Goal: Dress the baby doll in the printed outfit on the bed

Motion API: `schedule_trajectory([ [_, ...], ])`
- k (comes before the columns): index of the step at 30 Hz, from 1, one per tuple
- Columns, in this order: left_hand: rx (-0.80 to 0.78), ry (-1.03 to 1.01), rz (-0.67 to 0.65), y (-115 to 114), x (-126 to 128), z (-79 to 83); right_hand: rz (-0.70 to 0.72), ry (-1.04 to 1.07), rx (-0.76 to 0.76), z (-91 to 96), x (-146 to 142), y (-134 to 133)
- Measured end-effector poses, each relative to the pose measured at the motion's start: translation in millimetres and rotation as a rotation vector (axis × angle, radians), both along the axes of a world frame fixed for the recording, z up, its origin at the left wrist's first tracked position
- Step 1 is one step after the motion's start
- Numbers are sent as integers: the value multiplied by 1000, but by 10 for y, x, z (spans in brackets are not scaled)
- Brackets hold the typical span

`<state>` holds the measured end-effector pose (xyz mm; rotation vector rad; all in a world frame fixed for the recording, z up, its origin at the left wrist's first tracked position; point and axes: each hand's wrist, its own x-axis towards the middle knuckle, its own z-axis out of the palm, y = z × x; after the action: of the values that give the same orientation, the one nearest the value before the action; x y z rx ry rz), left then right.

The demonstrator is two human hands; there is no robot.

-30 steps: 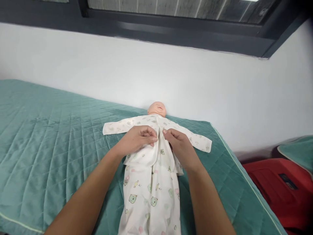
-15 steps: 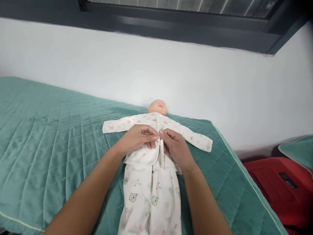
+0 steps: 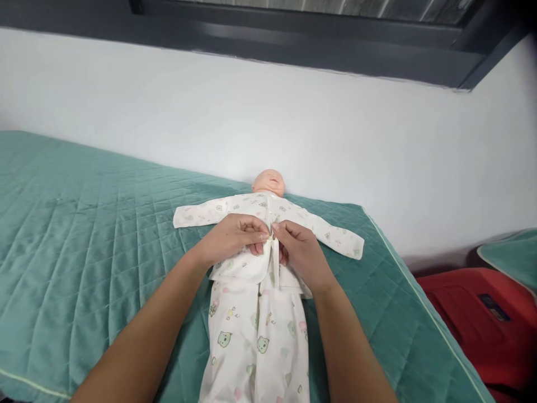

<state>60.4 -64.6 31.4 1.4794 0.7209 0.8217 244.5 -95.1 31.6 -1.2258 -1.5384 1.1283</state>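
A baby doll [image 3: 269,182] lies on its back, its head toward the wall, in a white printed baby shirt [image 3: 245,268] and white trousers [image 3: 260,341] with green bear faces. Both shirt sleeves are spread out to the sides. My left hand [image 3: 241,236] pinches the shirt's left front edge at mid-chest, thumb against fingertips. Close beside it, my right hand [image 3: 297,243] pinches the other front edge. Below my fingers the two edges hang a little apart. Any fastener between the fingertips is too small to make out.
A green quilted cover [image 3: 104,224] lies under the doll, its piped edge running down the right. Behind stands a white wall [image 3: 210,112] below a dark window frame [image 3: 293,42]. A red plastic object [image 3: 465,319] stands at the right, beside a green cloth [image 3: 512,257].
My fingertips have drawn slightly apart at the shirt front, the left ones shifting a little to the left. Both hands keep their pinch. The view has shifted very slightly.
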Motion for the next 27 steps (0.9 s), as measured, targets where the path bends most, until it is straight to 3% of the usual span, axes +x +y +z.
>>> schedule_trajectory([
  [27,-4,-55,-2,15,22,-33,15,-3,-38,-23,-2,-10],
])
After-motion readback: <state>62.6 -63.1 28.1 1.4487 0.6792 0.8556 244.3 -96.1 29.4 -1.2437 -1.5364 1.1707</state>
